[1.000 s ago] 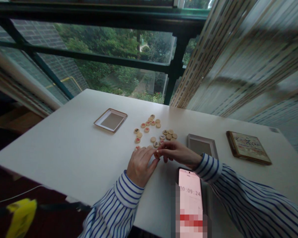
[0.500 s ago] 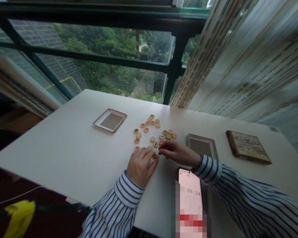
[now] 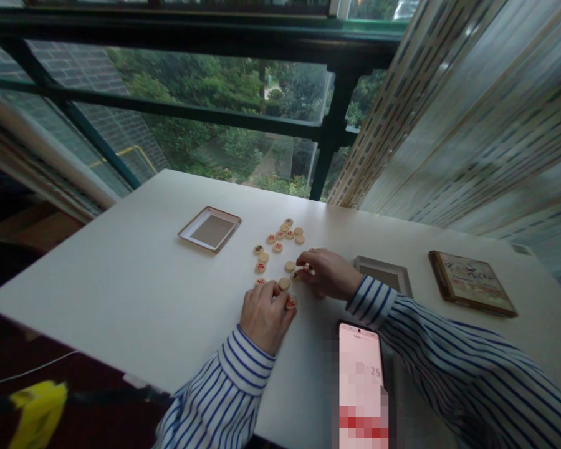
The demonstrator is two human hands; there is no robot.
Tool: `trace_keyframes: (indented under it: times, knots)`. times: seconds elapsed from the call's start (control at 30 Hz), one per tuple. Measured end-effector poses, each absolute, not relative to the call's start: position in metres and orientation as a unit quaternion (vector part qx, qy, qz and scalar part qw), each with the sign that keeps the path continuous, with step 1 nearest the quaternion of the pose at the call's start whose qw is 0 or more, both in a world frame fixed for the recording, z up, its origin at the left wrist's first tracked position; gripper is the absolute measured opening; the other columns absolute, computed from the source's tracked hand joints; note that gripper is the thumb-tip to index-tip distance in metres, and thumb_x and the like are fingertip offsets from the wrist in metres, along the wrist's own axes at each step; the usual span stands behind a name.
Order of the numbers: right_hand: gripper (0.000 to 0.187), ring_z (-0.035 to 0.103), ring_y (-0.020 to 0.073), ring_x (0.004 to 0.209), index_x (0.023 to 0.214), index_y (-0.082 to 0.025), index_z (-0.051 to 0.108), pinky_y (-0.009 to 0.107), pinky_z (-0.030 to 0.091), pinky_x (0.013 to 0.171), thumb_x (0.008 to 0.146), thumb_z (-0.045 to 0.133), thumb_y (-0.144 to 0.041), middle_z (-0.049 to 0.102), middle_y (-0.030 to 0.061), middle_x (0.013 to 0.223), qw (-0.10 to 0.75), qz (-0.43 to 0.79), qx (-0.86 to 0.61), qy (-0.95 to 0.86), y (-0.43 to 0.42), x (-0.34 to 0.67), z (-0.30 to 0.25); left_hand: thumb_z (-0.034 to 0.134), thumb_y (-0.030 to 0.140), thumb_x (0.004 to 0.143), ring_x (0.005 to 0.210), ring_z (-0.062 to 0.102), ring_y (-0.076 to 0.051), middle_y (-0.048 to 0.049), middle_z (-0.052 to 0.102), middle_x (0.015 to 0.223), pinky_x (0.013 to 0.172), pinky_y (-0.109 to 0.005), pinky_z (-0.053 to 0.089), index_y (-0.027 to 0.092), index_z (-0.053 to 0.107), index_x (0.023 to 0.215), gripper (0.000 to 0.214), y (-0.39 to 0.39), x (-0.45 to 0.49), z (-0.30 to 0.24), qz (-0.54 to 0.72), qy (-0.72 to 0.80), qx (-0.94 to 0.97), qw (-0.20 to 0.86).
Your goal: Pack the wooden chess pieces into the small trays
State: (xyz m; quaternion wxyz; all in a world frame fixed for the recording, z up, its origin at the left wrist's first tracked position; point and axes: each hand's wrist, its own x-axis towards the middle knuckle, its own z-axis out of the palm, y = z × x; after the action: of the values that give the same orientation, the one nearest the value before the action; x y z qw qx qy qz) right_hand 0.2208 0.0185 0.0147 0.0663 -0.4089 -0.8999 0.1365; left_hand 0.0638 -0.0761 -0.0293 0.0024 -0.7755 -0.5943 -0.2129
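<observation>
Since 0.5 s ago, the right hand (image 3: pixel 330 274) has shifted toward 11 o'clock, over the clustered pieces; its thumb and forefinger stand parted near a black-marked piece (image 3: pixel 295 275), but whether they grip it I cannot tell. The left hand (image 3: pixel 263 317) pinches a red-marked piece (image 3: pixel 291 303) between thumb and fingers, at its 2 o'clock. From that held piece, a plain piece (image 3: pixel 284 284) and loose pieces (image 3: pixel 277 247) lie toward 11 o'clock, the phone (image 3: pixel 361 352) at 4 o'clock.

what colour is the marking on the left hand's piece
The piece in the left hand has a red marking; head view.
</observation>
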Motion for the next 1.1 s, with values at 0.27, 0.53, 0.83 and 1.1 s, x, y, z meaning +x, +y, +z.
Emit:
trace_keyframes:
  times: [0.27,0.53,0.83,1.1]
  knots:
    - [0.025,0.057,0.0211,0.086,0.097,-0.021,0.058,0.029,0.038,0.069,0.081,0.046,-0.035,0.064,0.0074,0.093,-0.017,0.062,-0.433,-0.899,0.029,0.198,0.011,0.062,0.032,0.072,0.082,0.049,-0.021,-0.0051,0.056,0.084,0.073,-0.034,0.039,0.021,0.064,0.080,0.014,-0.075,0.063,-0.029,-0.177,-0.615,-0.768,-0.022]
    - [0.026,0.059,0.0241,0.083,0.094,-0.019,0.058,0.032,0.041,0.064,0.077,0.046,-0.035,0.064,0.0089,0.092,-0.053,0.031,-0.451,-0.890,0.029,0.185,0.011,0.064,0.035,0.069,0.082,0.049,-0.021,-0.0055,0.055,0.085,0.073,-0.035,0.040,0.021,0.065,0.086,0.022,-0.074,0.061,-0.029,-0.172,-0.612,-0.771,-0.038]
    - [0.024,0.060,0.0231,0.081,0.094,-0.020,0.060,0.030,0.040,0.063,0.076,0.047,-0.031,0.065,0.0081,0.091,-0.020,0.055,-0.463,-0.884,0.031,0.183,0.008,0.059,0.038,0.075,0.081,0.051,-0.020,-0.0052,0.058,0.085,0.071,-0.034,0.041,0.022,0.063,0.095,0.026,-0.073,0.053,-0.026,-0.237,-0.606,-0.758,-0.038]
    - [0.025,0.055,0.0123,0.063,0.084,-0.015,0.064,0.022,0.038,0.054,0.074,0.054,-0.036,0.064,0.0028,0.074,0.130,0.363,-0.454,-0.803,0.051,0.196,0.007,0.059,0.034,0.075,0.084,0.054,-0.021,-0.0065,0.060,0.088,0.074,-0.035,0.043,0.019,0.062,0.099,0.028,-0.062,0.036,-0.022,-0.323,-0.611,-0.722,0.015]
